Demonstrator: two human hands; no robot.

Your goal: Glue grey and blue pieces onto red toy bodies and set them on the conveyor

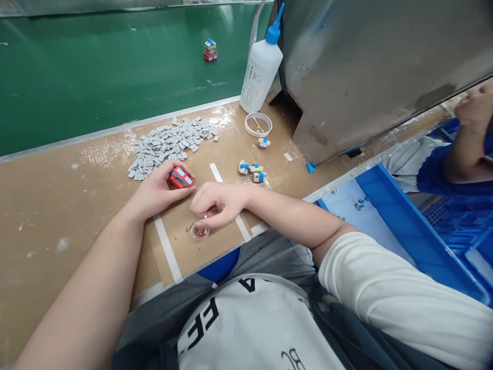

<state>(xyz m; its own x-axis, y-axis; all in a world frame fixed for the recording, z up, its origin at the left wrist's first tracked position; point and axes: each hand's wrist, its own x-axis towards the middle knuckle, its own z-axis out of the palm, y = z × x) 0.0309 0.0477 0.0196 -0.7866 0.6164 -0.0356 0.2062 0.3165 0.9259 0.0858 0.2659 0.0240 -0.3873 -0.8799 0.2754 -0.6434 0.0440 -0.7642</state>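
Apparently midway: gripping red block point(180, 178) (left hand point(159, 190)) beyond cup point(200, 238), stick point(206, 217) (right hand point(216, 202)) at it; leaving grey pieces point(164, 146) unused.

Factory workshop, assembly bench point(50, 205)
Marked by a green belt point(115, 72) alongside, a heap of small grey parts point(165, 145), a nozzle bottle point(261, 77), a blue crate point(416, 226) and a co-worker point(468, 128).
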